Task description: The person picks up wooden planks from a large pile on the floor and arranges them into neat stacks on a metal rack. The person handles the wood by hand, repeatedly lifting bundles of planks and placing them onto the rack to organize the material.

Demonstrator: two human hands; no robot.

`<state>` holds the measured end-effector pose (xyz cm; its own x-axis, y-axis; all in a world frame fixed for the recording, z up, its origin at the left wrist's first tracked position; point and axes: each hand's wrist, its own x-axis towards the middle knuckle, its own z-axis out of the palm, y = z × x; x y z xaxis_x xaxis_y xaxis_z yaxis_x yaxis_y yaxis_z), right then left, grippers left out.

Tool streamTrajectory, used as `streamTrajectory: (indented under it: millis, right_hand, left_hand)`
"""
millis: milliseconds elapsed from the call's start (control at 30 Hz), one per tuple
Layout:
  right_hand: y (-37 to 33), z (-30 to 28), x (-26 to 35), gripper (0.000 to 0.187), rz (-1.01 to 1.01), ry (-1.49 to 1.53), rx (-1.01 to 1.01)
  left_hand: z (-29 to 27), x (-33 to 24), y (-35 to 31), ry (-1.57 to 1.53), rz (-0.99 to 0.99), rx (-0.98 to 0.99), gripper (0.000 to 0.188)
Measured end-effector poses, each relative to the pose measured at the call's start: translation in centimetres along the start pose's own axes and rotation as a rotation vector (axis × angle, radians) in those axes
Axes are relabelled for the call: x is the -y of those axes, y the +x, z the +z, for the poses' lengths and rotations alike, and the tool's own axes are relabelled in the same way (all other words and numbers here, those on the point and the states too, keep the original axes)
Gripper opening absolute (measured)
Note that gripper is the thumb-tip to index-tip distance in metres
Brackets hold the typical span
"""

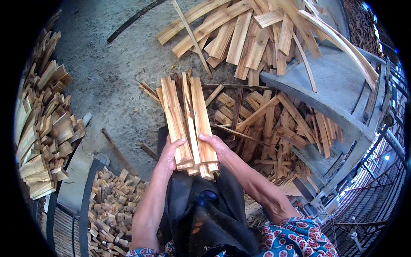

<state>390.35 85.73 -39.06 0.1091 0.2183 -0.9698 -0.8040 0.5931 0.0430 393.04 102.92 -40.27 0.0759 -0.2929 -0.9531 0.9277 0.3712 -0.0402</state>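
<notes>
A bundle of wooden slats (174,115) spans the space between my hands, above the dark apron on my lap. My left hand (170,153) clasps its left side, thumb on the top face of a slat. On the right side, my right hand (217,147) grips the same bundle, thumb also on top. The slats point away from me, their near ends roughly level and a few sticking out lower. A thin strip stands between the two wider slats. My fingers under the bundle are hidden.
A large heap of planks (252,36) lies ahead, partly on a grey metal machine table (334,68). Loose offcuts (282,128) fill the area below the table's edge. Short blocks (113,205) fill a bin at lower left, and stacked boards (47,132) line the far left.
</notes>
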Motion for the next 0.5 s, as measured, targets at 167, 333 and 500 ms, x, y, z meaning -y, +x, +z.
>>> streamTrajectory:
  millis: [167,333,500]
  right_hand:
    - [-5.2,0.7,0.6,0.047,-0.049,-0.221,-0.002]
    - [-13.8,4.4,2.4,0.057,-0.200,-0.426,0.074]
    - [-20.7,11.7,7.3,0.069,-0.412,-0.796,0.130]
  left_hand:
    - [2.7,-0.3,-5.1,0.011,-0.008,-0.008,0.071]
    - [4.3,0.4,-11.9,-0.149,0.155,0.122,0.072]
    - [6.9,-3.2,-16.9,-0.152,0.335,0.238,0.088]
